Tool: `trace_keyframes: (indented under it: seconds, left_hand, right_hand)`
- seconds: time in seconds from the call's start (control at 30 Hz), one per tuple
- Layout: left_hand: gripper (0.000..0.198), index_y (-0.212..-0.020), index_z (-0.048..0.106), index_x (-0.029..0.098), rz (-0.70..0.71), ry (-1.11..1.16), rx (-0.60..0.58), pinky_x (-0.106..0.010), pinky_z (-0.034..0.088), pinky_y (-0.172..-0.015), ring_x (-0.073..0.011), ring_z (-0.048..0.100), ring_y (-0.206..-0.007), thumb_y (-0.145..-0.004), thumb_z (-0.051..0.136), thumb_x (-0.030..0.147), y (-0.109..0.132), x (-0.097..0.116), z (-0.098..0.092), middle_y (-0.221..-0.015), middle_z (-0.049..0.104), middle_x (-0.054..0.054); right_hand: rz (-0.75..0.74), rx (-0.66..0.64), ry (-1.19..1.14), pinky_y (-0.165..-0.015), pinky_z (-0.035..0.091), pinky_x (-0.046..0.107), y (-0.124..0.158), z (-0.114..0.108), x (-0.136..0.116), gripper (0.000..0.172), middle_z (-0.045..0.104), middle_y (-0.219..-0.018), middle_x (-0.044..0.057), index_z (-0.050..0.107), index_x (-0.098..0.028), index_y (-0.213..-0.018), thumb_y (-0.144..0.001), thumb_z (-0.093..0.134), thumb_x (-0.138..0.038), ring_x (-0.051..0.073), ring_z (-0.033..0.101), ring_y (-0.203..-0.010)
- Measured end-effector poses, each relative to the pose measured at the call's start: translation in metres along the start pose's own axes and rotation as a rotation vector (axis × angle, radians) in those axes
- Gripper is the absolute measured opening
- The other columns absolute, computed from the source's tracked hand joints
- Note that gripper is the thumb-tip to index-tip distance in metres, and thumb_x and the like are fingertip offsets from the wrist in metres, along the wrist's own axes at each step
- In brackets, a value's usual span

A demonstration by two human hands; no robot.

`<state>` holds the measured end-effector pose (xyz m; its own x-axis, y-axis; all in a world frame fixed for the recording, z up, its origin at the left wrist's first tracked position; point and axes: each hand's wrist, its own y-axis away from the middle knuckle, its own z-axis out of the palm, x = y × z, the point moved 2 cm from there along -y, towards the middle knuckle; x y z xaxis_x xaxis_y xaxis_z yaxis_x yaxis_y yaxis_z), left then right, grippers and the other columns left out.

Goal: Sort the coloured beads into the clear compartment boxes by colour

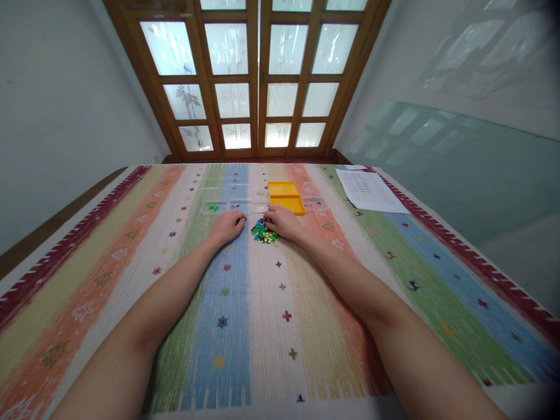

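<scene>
Orange-and-blue-striped tablecloth (227, 373) is spread wide, an open yellow box (283, 188) set on it; picking, it seems, is in hand, a fine pinch called for; and now the left hand (228, 226) is held curled, the right hand (283, 221), apart from it, bent over the small coloured pieces (265, 237) heaped between; whether anything is gripped cannot be told

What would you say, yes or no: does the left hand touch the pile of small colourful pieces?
No, the left hand is apart from the pile of pieces, with striped tablecloth visible between them.
</scene>
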<state>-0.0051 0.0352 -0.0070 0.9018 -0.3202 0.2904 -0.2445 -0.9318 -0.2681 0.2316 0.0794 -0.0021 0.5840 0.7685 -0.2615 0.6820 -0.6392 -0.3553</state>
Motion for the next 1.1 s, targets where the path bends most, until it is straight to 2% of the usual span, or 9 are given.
trace_keyframes:
  seconds: [0.17,0.3,0.4,0.53,0.77,0.93,1.1]
  left_hand:
    - [0.029,-0.106,0.077,0.023,0.001,0.000,0.003,-0.036,0.050,-0.086,-0.0256,0.067,-0.100,-0.100,0.050,0.031,0.000,0.000,0.000,-0.106,0.075,-0.008]
    - [0.029,-0.105,0.077,0.023,0.017,0.011,0.009,-0.037,0.051,-0.087,-0.0259,0.067,-0.101,-0.100,0.050,0.030,0.000,0.000,0.001,-0.106,0.075,-0.008]
    - [0.029,-0.106,0.077,0.023,0.012,0.016,0.000,-0.037,0.051,-0.088,-0.0260,0.067,-0.102,-0.100,0.050,0.030,0.000,0.001,0.000,-0.107,0.076,-0.008]
    - [0.029,-0.107,0.078,0.023,0.005,0.007,-0.004,-0.037,0.051,-0.088,-0.0260,0.067,-0.102,-0.100,0.051,0.031,0.000,0.002,-0.001,-0.107,0.075,-0.008]
    - [0.029,-0.107,0.077,0.023,0.019,0.012,0.005,-0.037,0.051,-0.087,-0.0265,0.067,-0.102,-0.100,0.050,0.031,0.000,0.000,0.001,-0.107,0.075,-0.009]
    - [0.029,-0.108,0.077,0.023,0.019,0.023,-0.001,-0.037,0.051,-0.089,-0.0265,0.067,-0.102,-0.100,0.050,0.030,0.000,-0.001,0.001,-0.108,0.075,-0.009]
    - [0.028,-0.107,0.077,0.023,0.023,0.022,-0.001,-0.037,0.051,-0.088,-0.0260,0.067,-0.102,-0.100,0.051,0.030,0.000,-0.001,0.001,-0.108,0.075,-0.008]
  right_hand:
    - [0.027,0.053,-0.084,-0.076,0.043,0.029,-0.001,0.002,0.007,0.006,0.068,-0.092,0.004,0.072,-0.021,-0.090,-0.088,0.071,-0.015,0.021,0.062,-0.089]
    - [0.139,0.136,-0.203,-0.066,0.038,0.026,-0.002,0.002,0.012,0.006,0.067,-0.079,0.000,0.067,-0.020,-0.087,-0.087,0.065,-0.014,0.018,0.058,-0.073]
    - [0.186,0.184,-0.280,-0.065,0.038,0.026,-0.002,0.001,0.011,0.006,0.067,-0.077,-0.001,0.066,-0.021,-0.087,-0.086,0.062,-0.016,0.017,0.058,-0.070]
    - [0.180,0.246,-0.353,-0.072,0.045,0.028,-0.003,-0.002,0.010,0.012,0.070,-0.084,0.001,0.068,-0.020,-0.091,-0.083,0.060,-0.015,0.019,0.062,-0.077]
    - [0.232,0.320,-0.381,-0.083,0.053,0.035,-0.005,0.001,0.017,0.019,0.076,-0.094,0.005,0.075,-0.021,-0.095,-0.089,0.058,-0.017,0.023,0.068,-0.087]
    - [0.248,0.332,-0.385,-0.092,0.056,0.039,-0.007,0.005,0.021,0.028,0.077,-0.110,0.008,0.076,-0.022,-0.111,-0.089,0.059,-0.015,0.024,0.070,-0.098]
    - [0.227,0.361,-0.425,-0.095,0.056,0.038,-0.005,0.004,0.020,0.040,0.075,-0.121,0.010,0.069,-0.020,-0.130,-0.092,0.057,-0.013,0.023,0.071,-0.106]
